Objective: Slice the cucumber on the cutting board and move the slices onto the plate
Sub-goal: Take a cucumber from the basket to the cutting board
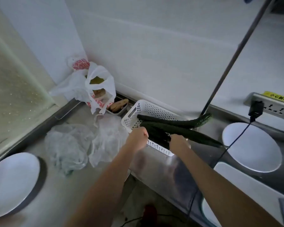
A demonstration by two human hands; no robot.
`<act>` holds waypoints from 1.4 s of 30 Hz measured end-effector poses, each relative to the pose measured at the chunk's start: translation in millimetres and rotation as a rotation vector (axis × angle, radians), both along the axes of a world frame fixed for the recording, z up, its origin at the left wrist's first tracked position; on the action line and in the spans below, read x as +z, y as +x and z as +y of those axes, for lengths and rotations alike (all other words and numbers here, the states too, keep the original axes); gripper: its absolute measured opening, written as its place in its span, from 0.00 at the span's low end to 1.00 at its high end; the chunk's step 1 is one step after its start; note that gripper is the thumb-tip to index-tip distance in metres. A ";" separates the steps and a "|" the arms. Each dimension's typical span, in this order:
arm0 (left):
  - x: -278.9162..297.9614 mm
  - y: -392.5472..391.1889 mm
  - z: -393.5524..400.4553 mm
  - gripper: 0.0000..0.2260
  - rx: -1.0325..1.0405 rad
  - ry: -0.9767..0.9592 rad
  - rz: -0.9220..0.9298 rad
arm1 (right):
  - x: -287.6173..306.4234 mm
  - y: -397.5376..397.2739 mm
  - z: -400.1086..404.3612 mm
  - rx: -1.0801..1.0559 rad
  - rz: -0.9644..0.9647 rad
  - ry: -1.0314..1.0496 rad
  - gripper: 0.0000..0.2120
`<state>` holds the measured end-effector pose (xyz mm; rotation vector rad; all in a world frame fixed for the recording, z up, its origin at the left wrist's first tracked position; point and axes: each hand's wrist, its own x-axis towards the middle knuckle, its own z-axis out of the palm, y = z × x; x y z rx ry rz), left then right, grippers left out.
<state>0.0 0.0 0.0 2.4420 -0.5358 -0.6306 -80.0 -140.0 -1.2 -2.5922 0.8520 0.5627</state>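
Several long dark green cucumbers lie in a white perforated basket on the steel counter, their ends sticking out over its right side. The nearest cucumber lies between my two hands. My left hand is closed in a fist at its left end, over the basket's near rim. My right hand grips the same cucumber further right. A longer cucumber and a rear one lie behind. A white plate sits to the right, and a white cutting board lies in front of it.
A second white plate sits at the lower left. Crumpled plastic bags and a standing bag of food fill the back left corner. A black cable runs from a wall socket across the right plate. A metal pole leans on the wall.
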 end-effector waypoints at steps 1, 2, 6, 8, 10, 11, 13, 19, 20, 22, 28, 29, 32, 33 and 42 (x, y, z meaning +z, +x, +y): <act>-4.9 4.5 -2.5 0.09 0.019 -0.002 0.023 | -2.0 2.8 2.4 -0.050 0.022 -0.024 0.09; -6.4 9.4 -5.0 0.09 0.054 0.003 0.045 | -4.7 5.5 3.8 -0.096 0.019 -0.066 0.10; -11.1 22.9 -15.3 0.08 0.134 0.049 0.139 | -16.4 7.5 11.4 -0.136 0.016 -0.146 0.12; -7.1 28.9 -14.9 0.06 0.146 0.002 0.175 | -16.9 3.0 11.9 -0.101 -0.048 -0.157 0.11; -3.6 35.8 -13.4 0.04 0.062 -0.062 0.118 | -12.0 -1.0 12.0 -0.048 -0.142 -0.147 0.09; -0.9 39.7 -12.0 0.08 -0.043 -0.052 0.013 | -7.4 -3.1 11.8 -0.039 -0.207 -0.133 0.07; 1.8 48.3 -11.5 0.19 -0.289 0.033 -0.222 | 2.3 -6.8 8.8 -0.062 -0.362 -0.058 0.05; 14.7 42.8 -43.5 0.14 -0.570 0.028 -0.304 | 32.8 -26.1 -16.2 -0.309 -0.737 0.443 0.05; 16.7 37.4 -49.6 0.13 -0.569 0.011 -0.248 | 35.1 -32.3 -21.1 -0.357 -0.779 0.473 0.07; 23.9 25.1 -62.3 0.11 -0.604 -0.004 -0.257 | 39.6 -44.9 -30.4 -0.474 -0.857 0.544 0.09; 55.5 -18.5 -118.8 0.10 -0.722 -0.084 -0.114 | 63.6 -90.3 -62.1 -0.860 -1.132 0.767 0.11; 63.6 -29.8 -130.1 0.11 -0.736 -0.102 -0.017 | 67.7 -100.6 -68.4 -0.894 -1.162 0.762 0.11; 84.4 -71.8 -163.8 0.14 -0.828 -0.108 0.251 | 76.5 -141.2 -90.3 -1.006 -1.235 0.714 0.11; 88.9 -86.6 -175.2 0.15 -0.865 -0.080 0.323 | 77.7 -157.0 -98.0 -1.049 -1.247 0.701 0.11; 39.2 -206.9 -239.3 0.16 -1.148 0.189 0.189 | 24.3 -290.8 -137.8 -1.316 -1.088 0.764 0.13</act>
